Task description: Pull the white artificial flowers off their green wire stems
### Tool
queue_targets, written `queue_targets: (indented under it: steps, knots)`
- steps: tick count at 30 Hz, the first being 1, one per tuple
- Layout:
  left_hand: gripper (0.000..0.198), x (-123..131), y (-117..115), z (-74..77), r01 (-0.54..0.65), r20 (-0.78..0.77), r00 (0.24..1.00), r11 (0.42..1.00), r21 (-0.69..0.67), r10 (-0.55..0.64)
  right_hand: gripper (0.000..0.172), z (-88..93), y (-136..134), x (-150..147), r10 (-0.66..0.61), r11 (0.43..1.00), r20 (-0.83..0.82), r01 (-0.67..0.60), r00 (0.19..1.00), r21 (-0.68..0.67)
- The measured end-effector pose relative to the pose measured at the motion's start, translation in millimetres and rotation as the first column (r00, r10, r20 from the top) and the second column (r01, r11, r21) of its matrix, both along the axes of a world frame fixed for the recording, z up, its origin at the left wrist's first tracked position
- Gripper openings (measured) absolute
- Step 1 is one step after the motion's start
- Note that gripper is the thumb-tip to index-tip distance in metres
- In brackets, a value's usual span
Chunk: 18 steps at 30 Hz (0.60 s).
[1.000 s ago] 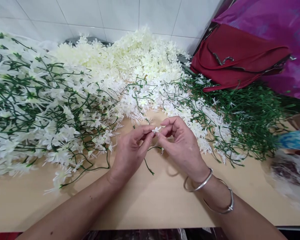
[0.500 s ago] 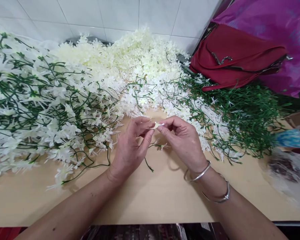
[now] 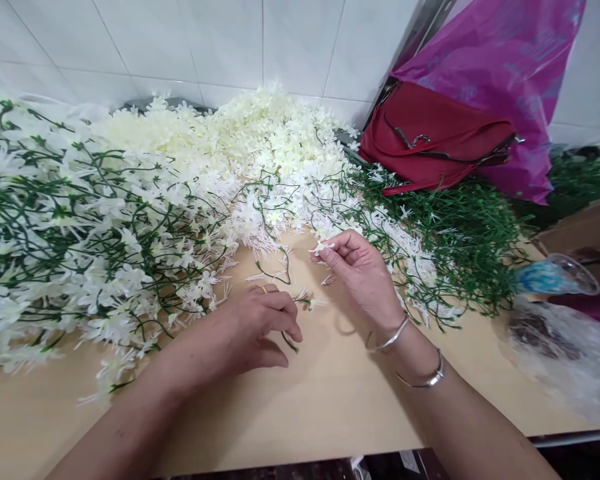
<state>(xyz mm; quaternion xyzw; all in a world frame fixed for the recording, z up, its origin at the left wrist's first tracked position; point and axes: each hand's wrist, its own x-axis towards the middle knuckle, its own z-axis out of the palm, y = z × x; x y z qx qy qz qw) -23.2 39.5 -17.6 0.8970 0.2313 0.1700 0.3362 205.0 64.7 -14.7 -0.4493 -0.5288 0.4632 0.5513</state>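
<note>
The right hand (image 3: 363, 277) has its grip pinched on a white blossom (image 3: 321, 247), over the table (image 3: 330, 400). At 7 o'clock from it, the left hand (image 3: 255, 327) has its grip closed on a sprig (image 3: 303, 302). The stem runs 7 to 1 o'clock, tip towards the blossom.

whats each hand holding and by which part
Right hand pinches a loose white blossom between thumb and forefinger tips, exact part unclear. Left hand pinches a thin green sprig by its stem.

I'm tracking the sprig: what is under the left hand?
A green stem sticks out from beneath the left hand, its white flowers showing past the fingertips, on the tan table. The stretch under the palm is covered.
</note>
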Motion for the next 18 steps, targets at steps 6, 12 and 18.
queue_targets:
  steps: [6,12,18]
  knots:
    - [0.010,6,2,-11.0,-0.027,0.091,0.996,0.994,0.103,0.017,0.024,-0.2,2,1,0.011,1.000,-0.082,-0.013,0.997,-0.015]
    - [0.014,18,-1,1.7,-0.186,0.283,0.945,0.981,0.050,0.165,0.025,2.8,2,-2,0.003,0.998,-0.187,-0.015,0.982,-0.063]
    - [0.021,24,1,-6.3,-0.382,0.394,0.675,0.752,-0.537,0.624,0.028,4.8,2,4,0.089,0.993,-0.185,-0.103,0.979,-0.066]
